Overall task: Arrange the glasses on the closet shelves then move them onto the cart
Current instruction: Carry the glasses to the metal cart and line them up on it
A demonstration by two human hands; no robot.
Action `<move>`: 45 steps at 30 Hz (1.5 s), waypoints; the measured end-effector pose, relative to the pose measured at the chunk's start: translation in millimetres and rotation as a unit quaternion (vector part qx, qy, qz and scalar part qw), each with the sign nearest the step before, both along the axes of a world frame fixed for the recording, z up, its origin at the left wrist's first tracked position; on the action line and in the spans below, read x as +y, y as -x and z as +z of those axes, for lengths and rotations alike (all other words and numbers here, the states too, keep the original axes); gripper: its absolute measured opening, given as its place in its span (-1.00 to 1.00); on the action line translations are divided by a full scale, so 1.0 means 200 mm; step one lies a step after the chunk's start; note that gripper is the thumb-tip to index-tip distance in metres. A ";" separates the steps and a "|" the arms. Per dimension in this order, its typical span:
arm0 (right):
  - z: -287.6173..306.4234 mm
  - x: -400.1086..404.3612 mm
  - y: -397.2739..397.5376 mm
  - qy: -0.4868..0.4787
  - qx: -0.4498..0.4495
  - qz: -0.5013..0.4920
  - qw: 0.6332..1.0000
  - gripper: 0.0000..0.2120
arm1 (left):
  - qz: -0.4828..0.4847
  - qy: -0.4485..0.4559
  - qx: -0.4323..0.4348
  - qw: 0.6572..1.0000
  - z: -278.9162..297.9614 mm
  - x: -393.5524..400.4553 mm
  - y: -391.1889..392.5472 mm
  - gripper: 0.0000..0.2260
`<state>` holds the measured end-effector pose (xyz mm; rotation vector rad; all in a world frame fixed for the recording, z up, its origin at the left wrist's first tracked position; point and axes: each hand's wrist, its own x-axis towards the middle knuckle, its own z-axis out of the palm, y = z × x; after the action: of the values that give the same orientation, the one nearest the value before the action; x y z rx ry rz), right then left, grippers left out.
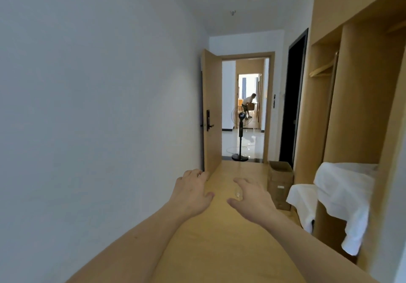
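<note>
Two hands reach forward: left hand spread, grip empty; right hand appears to pinch a clear glass at its 10 o'clock. Closet shelves stand at 3 o'clock, likely its destination.

A plain white wall runs along the left. At its far end a wooden door stands open, a dark handle on its edge. In the doorway stands a black pedestal fan. A cardboard box sits on the wood floor near the doorway. Far beyond, a person bends over. White cloths drape at the right.
</note>
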<state>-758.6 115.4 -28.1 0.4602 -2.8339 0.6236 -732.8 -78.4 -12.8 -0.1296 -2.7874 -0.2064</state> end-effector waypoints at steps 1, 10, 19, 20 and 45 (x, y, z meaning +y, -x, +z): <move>-0.01 0.03 0.06 -0.001 -0.001 -0.004 1.000 -0.37 | -0.004 0.001 0.000 1.000 0.00 0.03 0.07 -0.46; -0.07 0.25 0.54 -0.014 -0.022 -0.051 0.998 -0.36 | -0.055 -0.012 -0.011 0.998 -0.08 0.21 0.65 -0.46; -0.14 0.22 1.11 -0.005 -0.030 -0.105 0.994 -0.39 | -0.122 -0.029 -0.006 0.992 -0.12 0.23 1.32 -0.44; -0.15 0.21 1.18 -0.002 -0.031 -0.113 0.993 -0.40 | -0.130 -0.037 -0.008 0.991 -0.11 0.23 1.40 -0.44; -0.10 0.55 2.26 -0.020 -0.034 -0.308 0.951 -0.45 | -0.311 -0.068 -0.025 0.948 -0.13 0.66 2.86 -0.49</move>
<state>-1211.1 225.1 -49.0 -0.4440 -2.8197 0.4527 -1303.9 54.0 -37.9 -0.9810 -2.6786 -0.5552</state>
